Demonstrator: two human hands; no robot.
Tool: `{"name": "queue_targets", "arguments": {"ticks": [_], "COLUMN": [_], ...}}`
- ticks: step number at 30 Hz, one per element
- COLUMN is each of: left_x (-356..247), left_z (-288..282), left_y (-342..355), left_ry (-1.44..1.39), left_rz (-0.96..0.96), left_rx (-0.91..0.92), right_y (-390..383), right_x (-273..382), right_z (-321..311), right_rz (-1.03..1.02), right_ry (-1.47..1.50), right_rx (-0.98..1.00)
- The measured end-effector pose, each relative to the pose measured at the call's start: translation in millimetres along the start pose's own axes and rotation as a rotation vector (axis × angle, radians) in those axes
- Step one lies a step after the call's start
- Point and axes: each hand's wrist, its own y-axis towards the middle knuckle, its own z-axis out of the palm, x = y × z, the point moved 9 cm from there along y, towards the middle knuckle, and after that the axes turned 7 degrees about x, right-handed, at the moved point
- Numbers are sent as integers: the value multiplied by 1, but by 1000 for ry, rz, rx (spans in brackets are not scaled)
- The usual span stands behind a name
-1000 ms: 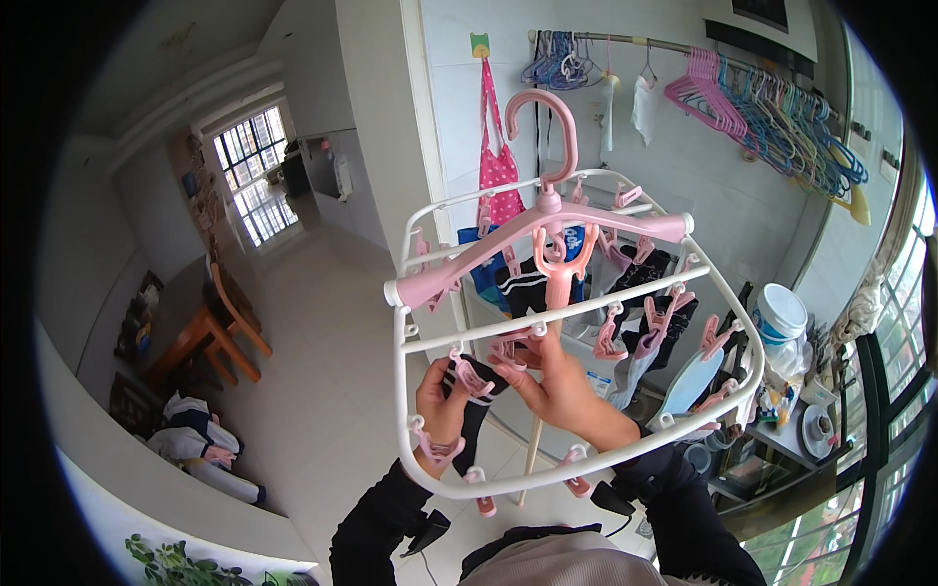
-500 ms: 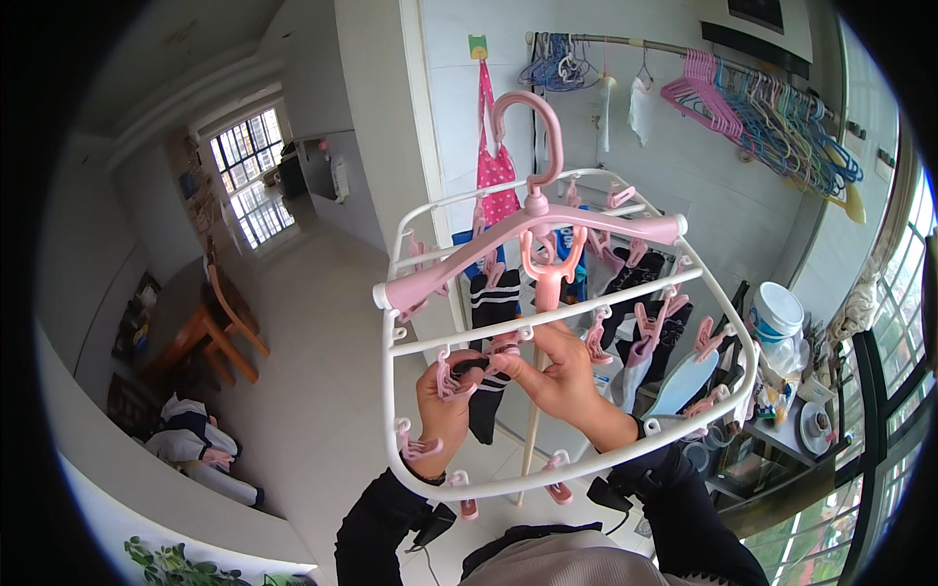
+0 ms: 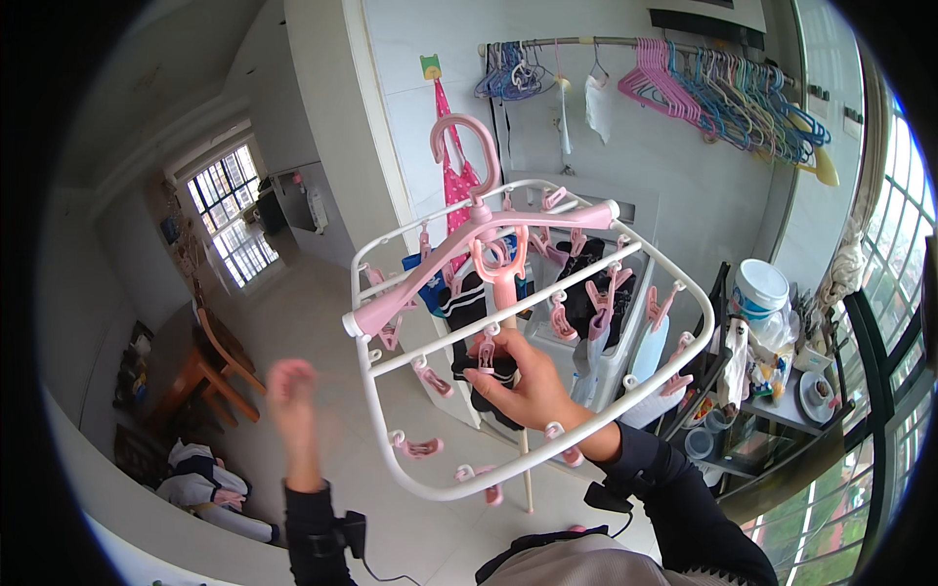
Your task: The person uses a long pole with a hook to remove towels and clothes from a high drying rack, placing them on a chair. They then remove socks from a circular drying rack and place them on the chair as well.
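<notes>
A folding drying rack (image 3: 536, 473), white-framed with a pink crossbar and hook, hangs tilted in front of me. My right hand (image 3: 532, 391) pinches a pink clothes peg (image 3: 487, 354) on its middle rail, thumb in front and fingers behind. Dark cloth, seemingly a black sock (image 3: 500, 414), shows behind and below that hand, partly hidden. My left hand (image 3: 292, 396) is raised beside the rack's left side, apart from it, its fingers smeared by motion. A forked pink pole head (image 3: 503, 269) stands under the crossbar. Socks hang from other pegs, among them a black one with white stripes (image 3: 461, 305).
A wall rail at the back right carries many hangers (image 3: 664, 83). At right, a white bucket (image 3: 764, 289) stands on a cluttered shelf beside the barred window. A wooden chair (image 3: 220, 361) is at left, with a bundle of clothes (image 3: 205, 483) nearer me.
My left hand has left the peg and sock and swung out to the left. The right hand stays at the peg. The rack and room have shifted left in view.
</notes>
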Motion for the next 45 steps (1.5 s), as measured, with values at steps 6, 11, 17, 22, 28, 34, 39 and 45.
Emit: {"name": "queue_targets", "arguments": {"ticks": [6,11,17,22,28,34,39,45], "left_x": [-110,-110,-110,-104,-112,-119,-117,-126], "left_z": [78,136,138,134,131,133,128,127], "left_y": [49,76,80,75,71,65,63,61], "left_ry": [459,444,421,377,374,457,506,555], "left_rz": [339,261,361,332,404,419,383,424], "left_rx": [408,562,490,469,446,439,432,421], "right_y": [-1,3,-46,-126,-101,-57,-85,-109], "right_x": [-6,1,39,78,-10,-81,-91,-102], "right_z": [9,3,-24,-104,-266,-160,-157,-147], "right_rz": [33,-34,-66,-45,281,253,331,385], "right_ry": [-33,-57,-133,315,-68,162,58,17], "right_rx": [19,-40,253,920,-443,7,-111,-159]}}
